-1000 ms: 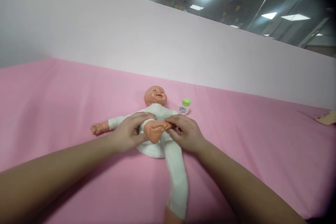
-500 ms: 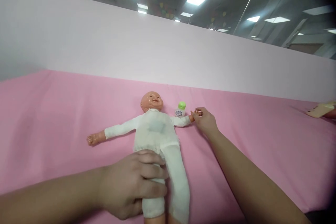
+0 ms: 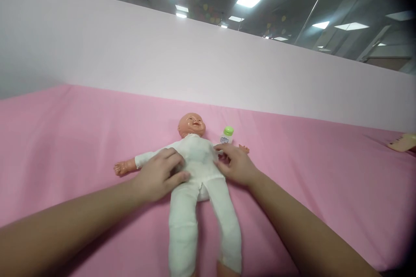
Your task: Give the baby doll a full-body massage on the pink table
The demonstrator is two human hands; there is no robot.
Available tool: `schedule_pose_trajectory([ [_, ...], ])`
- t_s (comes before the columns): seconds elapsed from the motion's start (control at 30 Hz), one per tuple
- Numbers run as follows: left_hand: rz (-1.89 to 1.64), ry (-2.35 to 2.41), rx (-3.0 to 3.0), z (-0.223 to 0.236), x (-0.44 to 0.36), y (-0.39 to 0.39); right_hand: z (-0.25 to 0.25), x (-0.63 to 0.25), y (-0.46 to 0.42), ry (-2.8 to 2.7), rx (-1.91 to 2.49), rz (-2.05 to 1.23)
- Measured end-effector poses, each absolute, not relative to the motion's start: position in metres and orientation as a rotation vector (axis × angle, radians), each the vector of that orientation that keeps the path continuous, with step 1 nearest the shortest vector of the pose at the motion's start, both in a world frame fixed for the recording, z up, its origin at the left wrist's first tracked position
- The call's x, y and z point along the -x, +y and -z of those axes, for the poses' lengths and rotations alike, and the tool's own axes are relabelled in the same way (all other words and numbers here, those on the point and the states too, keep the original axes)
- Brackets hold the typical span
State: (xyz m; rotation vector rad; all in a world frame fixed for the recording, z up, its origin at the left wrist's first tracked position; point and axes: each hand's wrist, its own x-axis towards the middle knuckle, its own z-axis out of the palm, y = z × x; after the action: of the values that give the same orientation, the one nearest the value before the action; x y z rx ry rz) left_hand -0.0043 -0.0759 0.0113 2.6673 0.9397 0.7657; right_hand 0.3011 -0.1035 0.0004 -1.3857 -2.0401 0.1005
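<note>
Resting at the doll's waist, on its 8 o'clock side, our left hand [image 3: 160, 174] lies with fingers bent and thumb apart. Our right hand [image 3: 238, 164] curls at the 3 o'clock flank, fingers and thumb parted around a small gap; whether its tips pinch any cloth, we cannot tell. Between our hands, the doll [image 3: 202, 162] lies on its back, head at 12 o'clock and legs running towards 6. As far as we judge, the laying out is done: both arms are spread, both legs extended, and neither hand lifts a limb. What handling is left, we cannot tell from this pose.

Just beyond the doll's shoulder, at 1 to 2 o'clock, the small bottle [image 3: 226, 135] stands untouched, its green cap on. Around everything spreads the pink sheet [image 3: 97, 134]. Far out at 3 o'clock sits a beige object [image 3: 403, 143]; a pale wall [image 3: 152, 58] rises at 12.
</note>
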Motion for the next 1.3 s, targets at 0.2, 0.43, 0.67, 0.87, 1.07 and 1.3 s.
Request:
schedule_pose_trajectory([
  [0.2, -0.614, 1.327, -2.593, -0.014, 0.010, -0.043, 0.003, -0.269, -0.116, -2.142, 1.169, -0.157],
  [0.43, -0.474, 1.527, -2.592, -0.015, 0.015, -0.040, -0.006, -0.262, -0.143, -2.376, 1.285, -0.136],
  [0.67, -0.416, 1.550, -2.580, -0.015, 0.016, -0.045, -0.005, -0.235, -0.167, -2.368, 1.324, 0.039],
  [0.87, -0.444, 1.504, -2.611, -0.007, 0.015, -0.042, -0.007, -0.209, -0.188, -2.601, 0.661, 0.273],
  [1.07, -0.381, 1.477, -2.573, 0.006, 0.023, -0.030, -0.002, -0.195, -0.194, -2.497, 0.221, 0.401],
  [1.3, -0.310, 1.784, -2.444, 0.015, 0.049, 0.004, -0.009, -0.236, -0.173, -2.132, 0.509, 0.172],
])
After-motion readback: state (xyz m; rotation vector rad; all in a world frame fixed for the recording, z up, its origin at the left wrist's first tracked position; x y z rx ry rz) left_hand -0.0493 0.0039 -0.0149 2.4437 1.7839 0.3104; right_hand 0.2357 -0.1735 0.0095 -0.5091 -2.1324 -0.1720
